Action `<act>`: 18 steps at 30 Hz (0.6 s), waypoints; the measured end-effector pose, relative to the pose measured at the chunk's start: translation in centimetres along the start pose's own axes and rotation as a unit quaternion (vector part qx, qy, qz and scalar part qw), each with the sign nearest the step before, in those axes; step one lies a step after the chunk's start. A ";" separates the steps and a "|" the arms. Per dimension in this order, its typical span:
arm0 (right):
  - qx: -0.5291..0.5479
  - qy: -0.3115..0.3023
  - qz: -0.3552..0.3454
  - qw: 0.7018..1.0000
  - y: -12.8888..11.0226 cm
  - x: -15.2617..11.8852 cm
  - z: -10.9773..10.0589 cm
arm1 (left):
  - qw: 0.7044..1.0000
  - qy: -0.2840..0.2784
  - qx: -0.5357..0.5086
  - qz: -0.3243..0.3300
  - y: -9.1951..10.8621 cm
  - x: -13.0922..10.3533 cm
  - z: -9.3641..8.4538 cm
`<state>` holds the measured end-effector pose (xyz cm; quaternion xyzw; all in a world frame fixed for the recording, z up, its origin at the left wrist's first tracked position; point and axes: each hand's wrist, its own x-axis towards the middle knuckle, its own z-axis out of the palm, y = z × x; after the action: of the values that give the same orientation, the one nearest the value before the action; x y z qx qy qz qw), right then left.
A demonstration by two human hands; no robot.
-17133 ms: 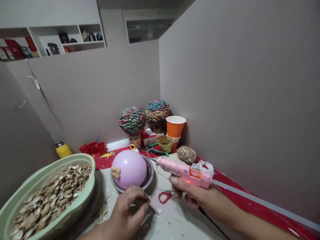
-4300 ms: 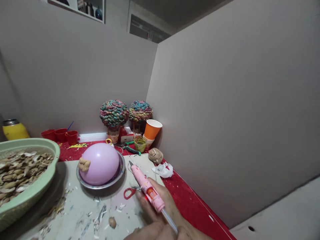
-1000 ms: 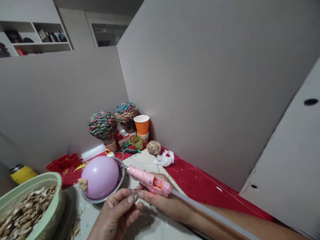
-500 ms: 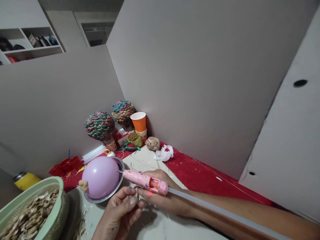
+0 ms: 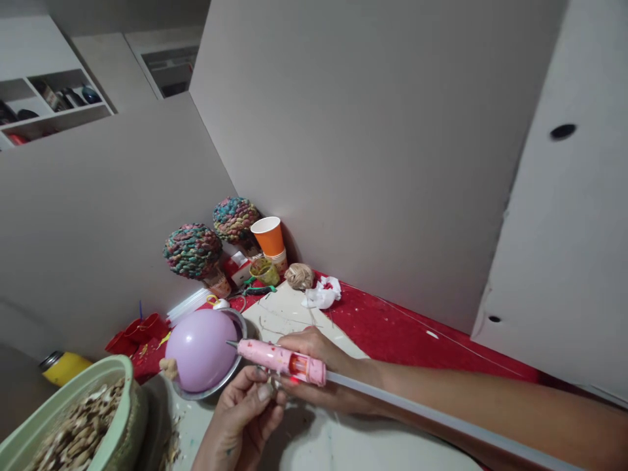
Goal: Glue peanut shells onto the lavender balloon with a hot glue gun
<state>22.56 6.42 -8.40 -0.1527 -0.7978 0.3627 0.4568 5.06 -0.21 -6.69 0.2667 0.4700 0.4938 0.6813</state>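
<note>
My right hand point(image 5: 318, 356) is wrapped round a pink hot glue gun point(image 5: 279, 361), its metal nozzle aimed left at the balloon. A long translucent glue stick point(image 5: 422, 409) trails from the gun's rear along my forearm. Just below the gun, my left hand point(image 5: 248, 409) is closed in a pinch; a small pale thing shows at the fingertips, too hidden to name. A lilac balloon point(image 5: 202, 350) rests in a metal bowl point(image 5: 238, 366). On the balloon's left side sits a small cluster of peanuts point(image 5: 168, 368). The nozzle looks close to the balloon; whether they touch I cannot tell.
A green basket point(image 5: 128, 399) of peanuts point(image 5: 83, 432) stands at the lower left, near a yellow bottle point(image 5: 69, 369). Behind are two colourful ball-topped trees point(image 5: 193, 250), orange paper cups point(image 5: 269, 237), a twine ball point(image 5: 299, 277) and crumpled tissue point(image 5: 321, 294). Grey panels point(image 5: 353, 163) enclose the table.
The view has turned and tilted slightly. Both hands stay close together, with the glue gun still in my right hand and its nozzle still pointing at the balloon.
</note>
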 end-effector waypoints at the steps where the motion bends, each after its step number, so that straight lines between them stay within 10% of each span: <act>1: -0.009 0.000 -0.013 1.000 0.0 0.0 0.1 | 1.000 -0.005 0.000 0.001 0.0 -0.2 0.1; 18: -0.031 -0.030 -0.012 0.999 1.1 -0.2 0.4 | 0.998 -0.057 -0.012 0.007 0.2 -0.3 -0.2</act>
<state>22.22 6.92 -9.44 -0.1466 -0.8236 0.3368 0.4321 4.75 -0.42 -6.57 0.2897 0.4230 0.4879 0.7065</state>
